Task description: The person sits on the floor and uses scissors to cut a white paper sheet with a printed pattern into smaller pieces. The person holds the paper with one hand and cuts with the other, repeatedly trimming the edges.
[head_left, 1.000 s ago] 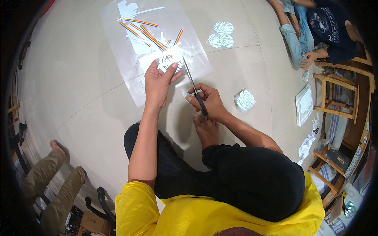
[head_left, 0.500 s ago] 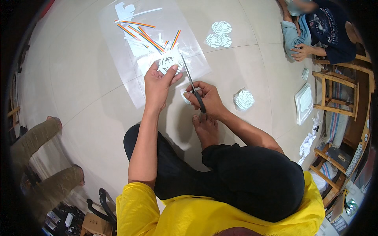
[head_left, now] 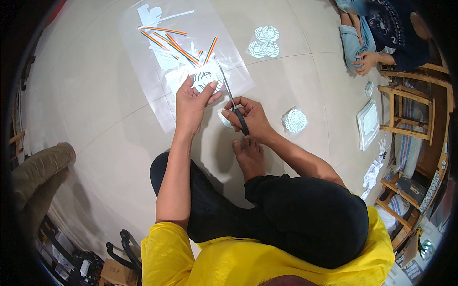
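Observation:
My left hand (head_left: 194,99) pinches a white cutout sheet (head_left: 206,81) printed with dark curved stripes, thumb on top and fingers beneath. In my right hand (head_left: 250,117) is a pair of scissors (head_left: 243,123) with black handles and long metal blades. The blades point away from me along the cutout's right edge and look nearly closed; whether they touch it I cannot tell. Partly behind my right hand lies a small pale piece (head_left: 224,117) on the floor. To the right of that hand rests a round striped cutout (head_left: 295,121).
Ahead lies a clear plastic sheet (head_left: 162,112) bearing several rainbow strips (head_left: 183,49) and white scraps. Joined round striped cutouts (head_left: 265,42) lie beyond. At the right are white sheets (head_left: 368,125), a wooden stool (head_left: 405,112) and a seated person (head_left: 381,33); another person's leg (head_left: 45,167) is at left.
The striped cutout has turned slightly in my left hand and shifted a little to the right. My right hand and the scissors barely moved. The legs at left and the person at right shifted.

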### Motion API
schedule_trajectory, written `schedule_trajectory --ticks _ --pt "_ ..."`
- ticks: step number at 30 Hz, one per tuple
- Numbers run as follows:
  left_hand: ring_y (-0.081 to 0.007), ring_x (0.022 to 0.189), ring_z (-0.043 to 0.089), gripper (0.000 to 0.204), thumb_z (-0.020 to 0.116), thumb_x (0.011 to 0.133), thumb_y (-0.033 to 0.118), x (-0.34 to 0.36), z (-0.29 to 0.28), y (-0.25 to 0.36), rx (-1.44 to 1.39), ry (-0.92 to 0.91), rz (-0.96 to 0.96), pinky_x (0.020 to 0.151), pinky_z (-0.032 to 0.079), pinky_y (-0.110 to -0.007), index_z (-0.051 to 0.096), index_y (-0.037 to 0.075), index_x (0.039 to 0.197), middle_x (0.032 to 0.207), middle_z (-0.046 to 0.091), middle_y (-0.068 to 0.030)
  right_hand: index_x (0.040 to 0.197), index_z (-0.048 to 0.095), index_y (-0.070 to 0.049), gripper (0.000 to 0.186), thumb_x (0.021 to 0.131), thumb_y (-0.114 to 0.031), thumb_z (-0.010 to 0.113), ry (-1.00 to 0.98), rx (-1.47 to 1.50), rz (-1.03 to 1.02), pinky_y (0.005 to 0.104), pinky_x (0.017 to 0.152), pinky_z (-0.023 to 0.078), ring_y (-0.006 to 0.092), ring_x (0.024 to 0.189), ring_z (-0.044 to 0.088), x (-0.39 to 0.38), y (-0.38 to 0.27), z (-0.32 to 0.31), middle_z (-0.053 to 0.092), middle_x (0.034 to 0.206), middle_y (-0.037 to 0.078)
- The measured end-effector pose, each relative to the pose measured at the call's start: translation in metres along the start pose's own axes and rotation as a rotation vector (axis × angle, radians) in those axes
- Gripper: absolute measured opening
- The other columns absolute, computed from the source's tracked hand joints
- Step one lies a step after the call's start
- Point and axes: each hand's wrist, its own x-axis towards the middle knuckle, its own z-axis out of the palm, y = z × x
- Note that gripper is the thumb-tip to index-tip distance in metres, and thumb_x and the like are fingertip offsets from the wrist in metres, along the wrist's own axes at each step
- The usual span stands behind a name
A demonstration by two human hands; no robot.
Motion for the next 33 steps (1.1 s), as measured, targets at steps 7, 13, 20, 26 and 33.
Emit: schedule_trajectory --ticks 7,13,20,26,33 --pt "-0.0172 0.100 0.074 0.052 0.072 0.101 0.005 -0.001 0.002 0.000 0.005 -0.023 -0.015 0.092 0.066 -0.033 0.046 -0.012 0.143 0.113 0.073 -0.0115 0.112 0.067 -0.002 0.027 0.097 -0.021 0.081 0.015 0.037 -0.039 0.0225 0.052 0.042 0.0044 0.056 0.055 0.007 -0.002 -0.001 0.064 0.068 -0.002" --pt "-0.0130 0.097 0.072 0.041 0.071 0.101 0.003 -0.001 0.004 -0.001 -0.003 -0.003 -0.007 0.087 0.066 -0.030 0.054 -0.008 0.137 0.114 0.073 -0.0101 0.111 0.066 -0.003 0.029 0.096 -0.022 0.083 -0.010 0.061 -0.023 0.0222 0.051 0.038 0.0048 0.056 0.053 0.008 0.001 -0.003 0.065 0.069 -0.001" --pt "-0.0212 0.101 0.075 0.053 0.073 0.100 0.005 0.000 -0.001 -0.001 0.007 -0.056 -0.060 0.093 0.065 -0.033 0.044 -0.013 0.142 0.117 0.073 -0.0156 0.110 0.067 -0.004 0.028 0.096 -0.022 0.083 -0.007 0.063 -0.097 0.0229 0.049 0.035 0.0042 0.055 0.052 0.019 -0.001 -0.003 0.065 0.069 -0.002" --pt "-0.0218 0.101 0.076 0.051 0.071 0.101 0.004 -0.001 0.000 0.001 -0.005 -0.056 -0.055 0.092 0.066 -0.032 0.045 -0.012 0.141 0.118 0.073 -0.0170 0.110 0.068 -0.002 0.027 0.096 -0.021 0.082 -0.030 0.091 -0.092 0.0223 0.049 0.036 0.0038 0.055 0.052 0.020 -0.001 -0.004 0.064 0.068 -0.002" --pt "-0.0209 0.098 0.077 0.043 0.070 0.101 0.001 -0.004 0.002 0.004 -0.023 -0.066 -0.070 0.088 0.067 -0.030 0.050 -0.010 0.137 0.116 0.074 -0.0165 0.109 0.068 -0.002 0.028 0.096 -0.022 0.083 -0.019 0.069 -0.111 0.0223 0.049 0.038 0.0043 0.056 0.054 0.021 -0.007 -0.001 0.064 0.070 -0.001"
